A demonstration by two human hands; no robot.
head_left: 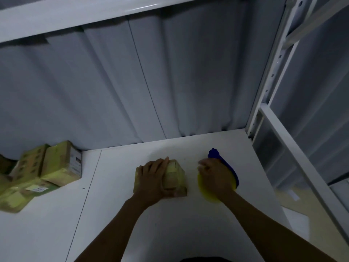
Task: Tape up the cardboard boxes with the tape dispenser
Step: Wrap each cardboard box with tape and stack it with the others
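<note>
Cardboard box (175, 178) on the table (188, 224), my left hand (153, 178) gripping it, fingers (162, 163) curled over the top. Just right of them my right hand (215, 176) clutches the tape dispenser (215, 154). Taping is underway, I judge; next, set the dispenser on 1 seam.

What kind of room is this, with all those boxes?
Probably a packing or storage room. There is white metal shelving, a pile of taped boxes on the white table, and the left hand holds a small box while the right hand holds a tape dispenser.
</note>
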